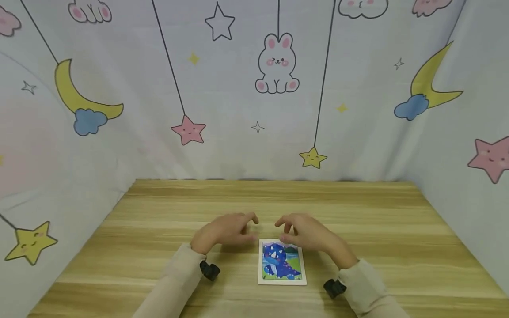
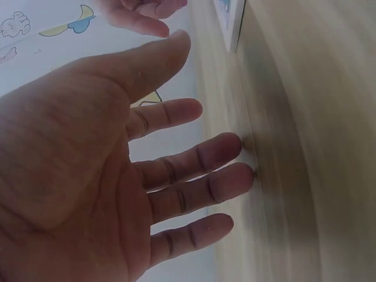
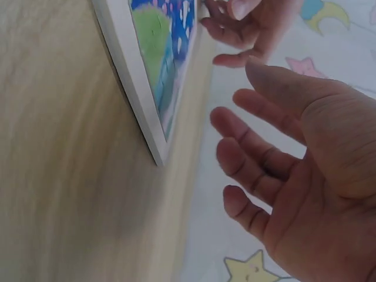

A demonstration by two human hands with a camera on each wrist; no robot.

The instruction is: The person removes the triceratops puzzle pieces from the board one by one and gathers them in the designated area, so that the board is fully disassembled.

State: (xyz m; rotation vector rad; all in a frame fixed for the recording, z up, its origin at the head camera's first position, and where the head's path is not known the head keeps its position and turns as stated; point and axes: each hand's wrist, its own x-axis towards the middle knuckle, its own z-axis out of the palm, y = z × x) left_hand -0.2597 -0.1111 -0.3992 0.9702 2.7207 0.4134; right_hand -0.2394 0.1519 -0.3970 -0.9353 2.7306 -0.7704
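A flat picture board (image 1: 281, 261) with a white raised frame and a blue horned dinosaur lies on the wooden table. My left hand (image 1: 228, 229) hovers beyond its far left corner, fingers loosely bent and holding nothing. In the left wrist view the palm of that left hand (image 2: 64, 170) shows, with the fingers spread apart. Over on the far right side of the board, my right hand (image 1: 308, 232) is likewise relaxed and holds nothing. The right wrist view has a gap between the right hand (image 3: 317, 158) and the board's frame (image 3: 132, 88).
The wooden table (image 1: 159, 221) has a pale curtain (image 1: 238, 97) with moons, stars and a rabbit behind it and along its sides. Dark wrist devices sit on both cuffs, the left device (image 1: 209, 270) and the right device (image 1: 335, 288).
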